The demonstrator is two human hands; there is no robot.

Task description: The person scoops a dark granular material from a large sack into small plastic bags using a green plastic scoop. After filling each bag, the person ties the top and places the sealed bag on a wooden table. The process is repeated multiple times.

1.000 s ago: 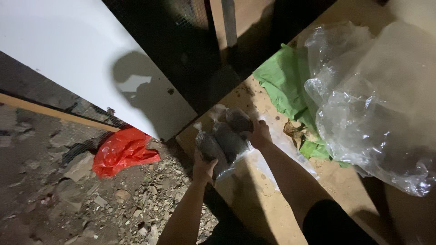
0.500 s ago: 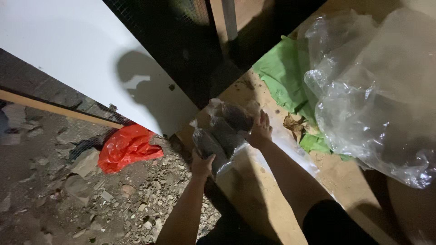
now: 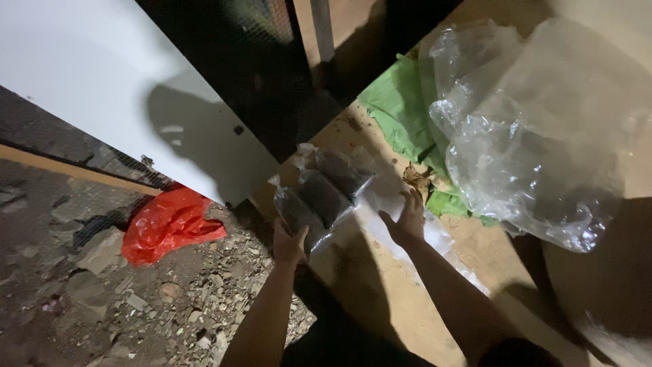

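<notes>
At the far left a white board (image 3: 102, 81) leans above rubble-strewn ground (image 3: 102, 299), and a crumpled red plastic bag (image 3: 166, 224) lies on that ground just below the board's lower edge. Next comes your left hand (image 3: 288, 243), clasped on the near end of a clear bag of dark packed rolls (image 3: 319, 197), which rests at the corner of the sandy surface (image 3: 380, 292) with its near end at the edge. Your right hand (image 3: 407, 221) is off that bag, fingers spread and loose, lying on a flat clear plastic sheet (image 3: 387, 204) just beside the rolls. Beyond it a few dry leaves (image 3: 415, 178) sit against a green sheet (image 3: 397, 112), and at the right a large heap of crumpled clear plastic (image 3: 536, 136) covers much of that green sheet.
</notes>
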